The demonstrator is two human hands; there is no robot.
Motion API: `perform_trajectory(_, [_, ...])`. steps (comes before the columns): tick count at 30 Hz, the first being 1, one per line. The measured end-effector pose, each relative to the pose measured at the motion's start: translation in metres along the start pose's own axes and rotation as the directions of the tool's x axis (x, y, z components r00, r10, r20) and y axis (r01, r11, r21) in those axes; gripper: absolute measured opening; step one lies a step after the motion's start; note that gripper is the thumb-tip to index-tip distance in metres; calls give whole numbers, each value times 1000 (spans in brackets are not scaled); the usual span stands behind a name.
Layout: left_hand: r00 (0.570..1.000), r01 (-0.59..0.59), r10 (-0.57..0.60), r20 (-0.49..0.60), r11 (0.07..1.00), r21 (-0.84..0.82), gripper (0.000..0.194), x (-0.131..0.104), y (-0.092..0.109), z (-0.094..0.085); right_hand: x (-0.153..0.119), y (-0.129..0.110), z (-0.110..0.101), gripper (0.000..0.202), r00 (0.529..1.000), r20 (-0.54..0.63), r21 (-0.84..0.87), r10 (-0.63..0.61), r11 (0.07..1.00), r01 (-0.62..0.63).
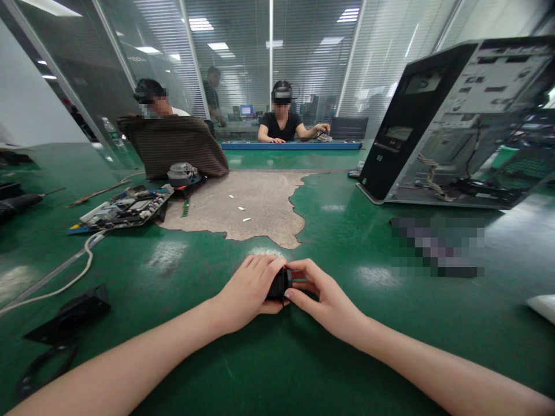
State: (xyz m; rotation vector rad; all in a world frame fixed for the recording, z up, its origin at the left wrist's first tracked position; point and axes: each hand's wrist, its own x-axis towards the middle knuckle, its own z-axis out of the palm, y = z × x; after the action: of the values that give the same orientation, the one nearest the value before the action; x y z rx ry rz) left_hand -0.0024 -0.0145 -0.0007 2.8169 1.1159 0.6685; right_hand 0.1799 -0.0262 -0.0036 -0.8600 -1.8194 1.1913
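Pale glare patches whiten the green tabletop point(260, 364); edges stretch.

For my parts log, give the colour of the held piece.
The held piece is black, best seen in the head view.

Black part point(277, 287), near centre: largely covered by left hand point(249, 289) and right hand point(321, 293); full shape hidden. Long object point(437, 249), right: pixelated, unidentifiable. White item point(544, 306), right: cut off by picture's edge. Computer tower point(411, 118), right: likewise cropped. Seated person point(162, 104), far left: torso mostly hidden behind brown cover point(173, 144). Small item point(324, 137), far centre: too small to tell.
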Motion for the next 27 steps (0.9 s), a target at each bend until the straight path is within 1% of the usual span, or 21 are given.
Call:
perform_trajectory(4, [1000, 7, -7, 5, 1000, -14, 62, 0, -1, 1, -1, -1, 0, 26, 998, 6, 27, -61, 998, 60])
perform_trajectory(9, [1000, -13, 12, -27, 1000, -18, 61, 0, -1, 2, 1, -1, 0, 15, 997, -57, 24, -53, 998, 54])
perform_trajectory(11, [1000, -13, 13, -24, 1000, -12, 61, 0, -1, 1, 1, -2, 0, 20, 998, -58, 14, -28, 999, 29])
perform_trajectory(13, [1000, -10, 10, -17, 1000, -6, 62, 0, -1, 1, 1, -2, 0, 27, 999, -33, 8, 13, 1000, -13])
perform_trajectory(15, [1000, -4, 4, -7, 1000, -1, 62, 0, 0, 0, 0, -3, 0, 30, 999, 0, 5, 34, 999, -34])
perform_trajectory(18, [1000, 2, -2, 13, 1000, 4, 62, 0, 0, -1, -1, -2, 0, 29, 1000, 21, 5, -19, 1000, 18])
perform_trajectory(21, [1000, -2, 2, 13, 1000, 5, 63, 0, 0, 0, -2, -1, 0, 24, 997, -10, 9, -74, 997, 74])
perform_trajectory(24, [1000, -6, 6, 2, 1000, 2, 64, 1, 0, 1, -1, -1, 1, 18, 997, -43, 13, -67, 998, 67])
perform_trajectory(27, [1000, -4, 4, 1, 1000, 6, 64, 1, 0, 1, 0, -1, 1, 26, 999, -36, 18, -16, 1000, 17])
